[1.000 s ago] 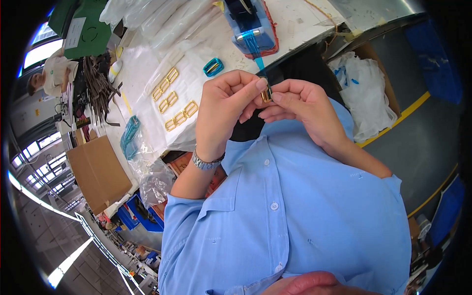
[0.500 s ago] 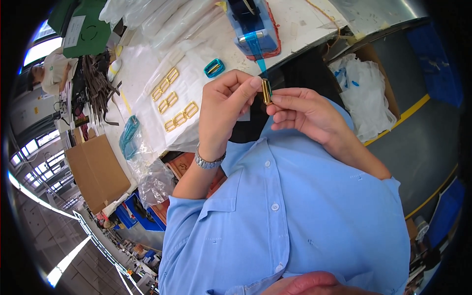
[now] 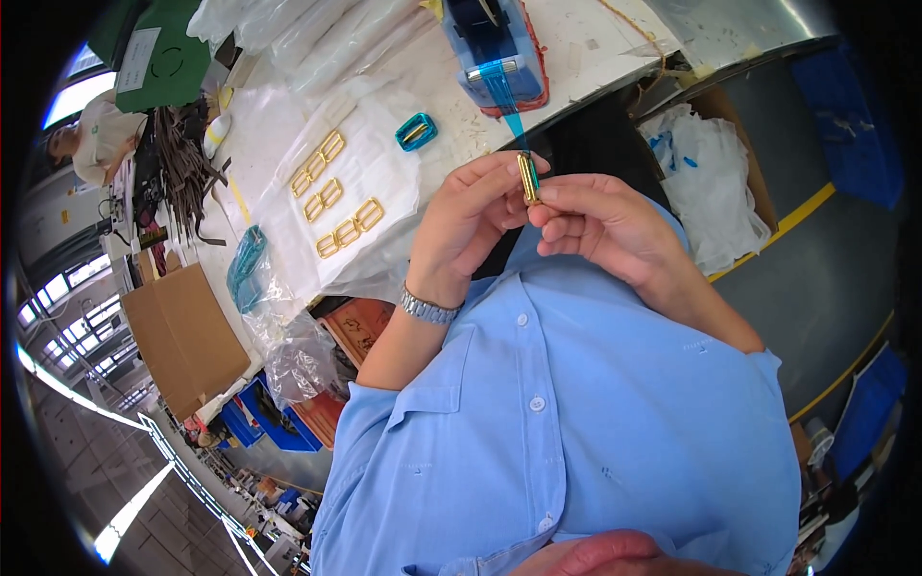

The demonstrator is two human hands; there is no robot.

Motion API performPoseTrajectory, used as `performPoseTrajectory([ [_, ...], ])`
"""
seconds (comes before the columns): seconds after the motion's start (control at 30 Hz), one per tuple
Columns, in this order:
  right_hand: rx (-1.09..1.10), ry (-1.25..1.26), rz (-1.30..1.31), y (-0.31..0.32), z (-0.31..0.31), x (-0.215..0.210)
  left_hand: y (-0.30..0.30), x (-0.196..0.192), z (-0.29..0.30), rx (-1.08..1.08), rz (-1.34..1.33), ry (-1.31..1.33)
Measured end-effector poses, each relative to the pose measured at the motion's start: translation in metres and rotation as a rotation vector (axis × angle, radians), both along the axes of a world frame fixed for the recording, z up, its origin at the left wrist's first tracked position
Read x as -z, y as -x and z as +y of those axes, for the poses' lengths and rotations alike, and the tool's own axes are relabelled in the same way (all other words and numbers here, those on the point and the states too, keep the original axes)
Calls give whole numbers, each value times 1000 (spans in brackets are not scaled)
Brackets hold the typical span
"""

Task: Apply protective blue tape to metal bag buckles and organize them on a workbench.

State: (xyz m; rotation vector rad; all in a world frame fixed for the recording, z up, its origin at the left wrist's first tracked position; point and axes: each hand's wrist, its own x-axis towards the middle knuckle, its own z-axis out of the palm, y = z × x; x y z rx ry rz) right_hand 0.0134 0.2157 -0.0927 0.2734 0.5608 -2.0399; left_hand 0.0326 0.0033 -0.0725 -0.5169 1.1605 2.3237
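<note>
A small gold metal buckle (image 3: 527,179) stands upright between the fingertips of both hands, in front of my blue shirt. My left hand (image 3: 469,223), with a metal watch at the wrist, pinches it from the left. My right hand (image 3: 603,223) touches it from the right. A thin strip of blue tape (image 3: 504,101) runs taut from the blue tape dispenser (image 3: 497,48) on the table down to the top of the buckle.
Several bare gold buckles (image 3: 331,204) lie on a white sheet (image 3: 384,182), and one blue-wrapped buckle (image 3: 416,131) lies nearer the dispenser. A flat cardboard piece (image 3: 182,336) and plastic bags (image 3: 298,360) sit left. An open box with white bags (image 3: 711,173) stands right. Another person (image 3: 88,144) is far left.
The buckle has turned more upright between my fingertips. My right hand's fingers have slid a little lower and apart from the left. The tape strip now shows stretched to the buckle.
</note>
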Motion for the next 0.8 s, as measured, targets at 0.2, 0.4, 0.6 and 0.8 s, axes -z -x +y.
performPoseTrajectory([
  [0.2, 11, 0, -63, -1, -2, -5, -2, 5, -1, 9, -5, -42],
  [0.4, -301, 29, 124, 18, 16, -11, -1, 0, -5, -7, -98, -268],
  [0.6, 80, -490, 796, 37, 12, -7, 9, -5, -12, 13, -323, -530],
  [0.8, 1, -156, 410, 54, -5, 20, 14, -8, -8, -118, -524, -760],
])
